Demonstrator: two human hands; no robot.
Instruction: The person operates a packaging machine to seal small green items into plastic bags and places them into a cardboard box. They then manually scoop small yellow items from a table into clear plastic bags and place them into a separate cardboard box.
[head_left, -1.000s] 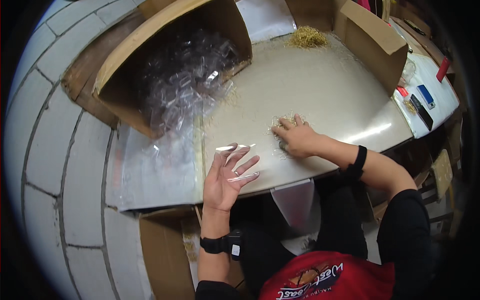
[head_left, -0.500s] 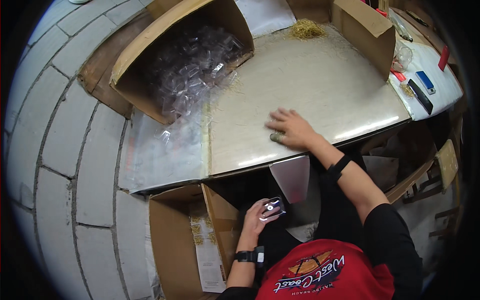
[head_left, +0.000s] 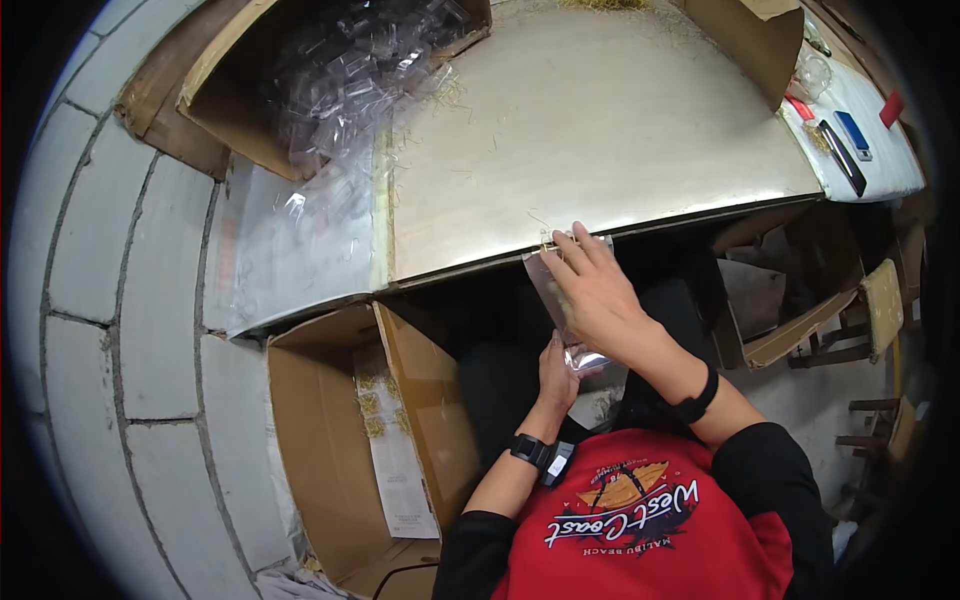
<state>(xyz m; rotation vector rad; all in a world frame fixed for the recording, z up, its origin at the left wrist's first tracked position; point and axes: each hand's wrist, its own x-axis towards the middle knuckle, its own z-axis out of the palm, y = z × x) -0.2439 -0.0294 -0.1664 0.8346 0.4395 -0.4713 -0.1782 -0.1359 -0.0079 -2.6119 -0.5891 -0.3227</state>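
Note:
My left hand [head_left: 558, 378], below the table's front edge, is closed on a small clear plastic box [head_left: 585, 360]. Just above it, my right hand [head_left: 598, 300] lies with its fingers stretched over a translucent sheet flap [head_left: 546, 285] that hangs from the table edge. A few thin gold strands [head_left: 548, 240] show at the fingertips. The right hand's palm side is hidden, and part of the box is covered by the right hand.
A cardboard box on its side [head_left: 225, 75] spills many clear plastic boxes [head_left: 345, 90] onto the table [head_left: 600, 110]. Gold strands [head_left: 605, 3] are piled at the back. An open carton [head_left: 320, 450] stands at lower left. A blue device [head_left: 853, 133] lies far right.
My right hand has come off the tabletop toward me, onto the flap. My left hand has brought the clear box up and right, under the flap. The view has shifted.

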